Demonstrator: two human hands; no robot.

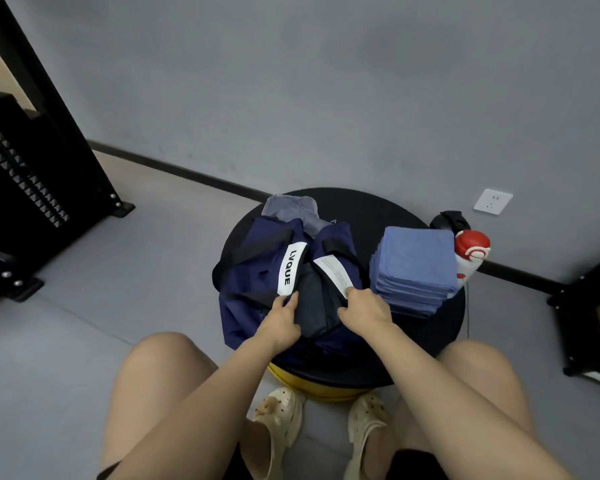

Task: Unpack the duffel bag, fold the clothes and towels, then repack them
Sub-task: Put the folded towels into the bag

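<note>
A navy duffel bag (253,268) with a white "LVQUE" strap lies open on a round black table (361,209). Dark folded clothing (314,299) shows in its opening. My left hand (281,323) grips the near left edge of the opening by the white strap. My right hand (364,311) grips the right edge next to a white label (333,275). A grey garment (288,206) sticks out at the bag's far end. A stack of folded blue towels (414,268) sits on the table to the right of the bag.
A red and white bottle (470,254) and a black object (449,220) stand behind the towels by the wall. A black rack (32,174) stands at the left, and another frame (589,306) at the right. My knees and sandals are below the table.
</note>
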